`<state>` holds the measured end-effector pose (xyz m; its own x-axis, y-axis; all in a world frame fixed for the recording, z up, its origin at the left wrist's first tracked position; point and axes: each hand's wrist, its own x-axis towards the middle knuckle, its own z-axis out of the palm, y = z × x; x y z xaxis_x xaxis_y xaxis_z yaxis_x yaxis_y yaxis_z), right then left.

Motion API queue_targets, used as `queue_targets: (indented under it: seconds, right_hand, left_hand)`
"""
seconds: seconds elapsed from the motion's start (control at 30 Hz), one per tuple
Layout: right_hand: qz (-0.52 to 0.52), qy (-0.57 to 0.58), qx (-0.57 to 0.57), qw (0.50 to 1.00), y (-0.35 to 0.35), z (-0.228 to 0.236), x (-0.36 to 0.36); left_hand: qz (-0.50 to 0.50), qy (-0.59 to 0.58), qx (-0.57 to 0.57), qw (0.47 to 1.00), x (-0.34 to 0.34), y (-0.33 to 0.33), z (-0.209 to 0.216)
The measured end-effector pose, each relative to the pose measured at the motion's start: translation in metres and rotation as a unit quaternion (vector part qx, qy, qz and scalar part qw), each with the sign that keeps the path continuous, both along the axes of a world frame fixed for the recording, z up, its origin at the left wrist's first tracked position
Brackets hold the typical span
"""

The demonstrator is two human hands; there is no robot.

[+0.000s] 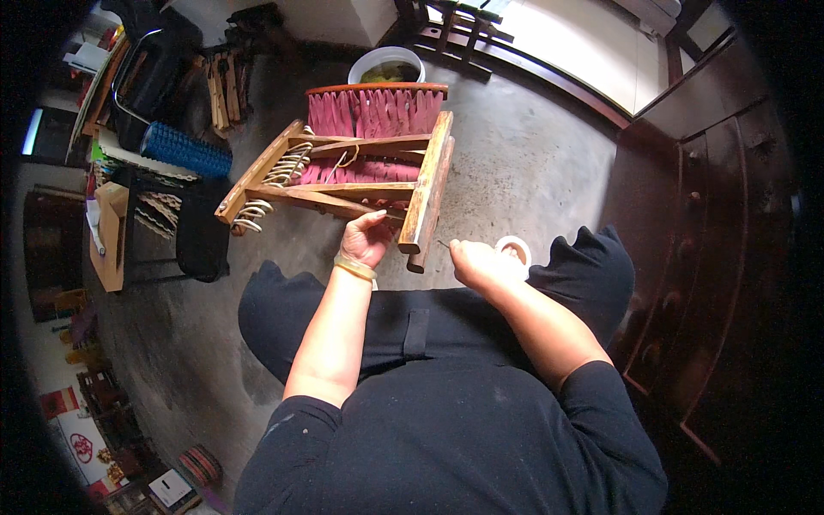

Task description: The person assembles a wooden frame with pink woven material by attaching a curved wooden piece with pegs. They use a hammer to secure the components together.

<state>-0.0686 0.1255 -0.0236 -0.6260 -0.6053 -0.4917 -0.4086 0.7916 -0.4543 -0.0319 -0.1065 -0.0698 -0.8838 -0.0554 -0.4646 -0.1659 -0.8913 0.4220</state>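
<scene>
A wooden folding chair with pink woven straps lies tilted in front of me, above my knees. Metal coil springs line its left bar, and a thin tan cord hangs among the slats. At the near edge of the frame, my left hand is closed, thumb against the lower wooden bar. My right hand is closed to the right of the chair, apart from it; a thin dark tip pokes out, the rest hidden. A white ring-shaped thing shows just behind the right hand.
A white bucket stands beyond the chair. On the left are a blue roll, a black chair and a cardboard box. Dark wooden cabinets line the right; a door sill lies at the back.
</scene>
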Motion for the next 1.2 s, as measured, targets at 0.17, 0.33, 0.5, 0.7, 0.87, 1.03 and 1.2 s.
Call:
queue_targets:
  seconds: [0.17, 0.33, 0.5, 0.7, 0.87, 1.03, 1.2]
  right_hand:
    - [0.002, 0.023, -0.017, 1.0, 0.001, -0.001, 0.001]
    - [-0.01, 0.037, -0.03, 0.999, 0.002, -0.015, 0.002]
    - [-0.002, 0.047, -0.031, 0.998, 0.003, -0.008, 0.001]
    - [-0.003, 0.035, -0.016, 0.999, 0.003, -0.019, -0.006]
    - [-0.009, 0.04, -0.034, 0.999, 0.004, -0.021, -0.007]
    - [-0.014, 0.037, -0.031, 0.999, 0.007, -0.027, -0.005]
    - [-0.023, 0.032, -0.03, 0.999, 0.008, -0.021, -0.004]
  left_hand:
    - [0.0, 0.003, -0.008, 1.0, 0.0, 0.001, 0.001]
    - [0.004, 0.005, 0.005, 1.0, -0.001, 0.002, 0.004]
    - [-0.013, 0.009, 0.022, 1.0, 0.001, -0.003, 0.003]
    - [-0.003, 0.015, 0.015, 1.0, -0.002, 0.001, 0.006]
    - [0.002, 0.007, 0.012, 1.0, -0.002, 0.003, 0.008]
    - [0.015, -0.004, 0.015, 1.0, -0.003, 0.004, 0.005]
    - [0.026, -0.013, 0.025, 0.999, -0.003, -0.005, -0.007]
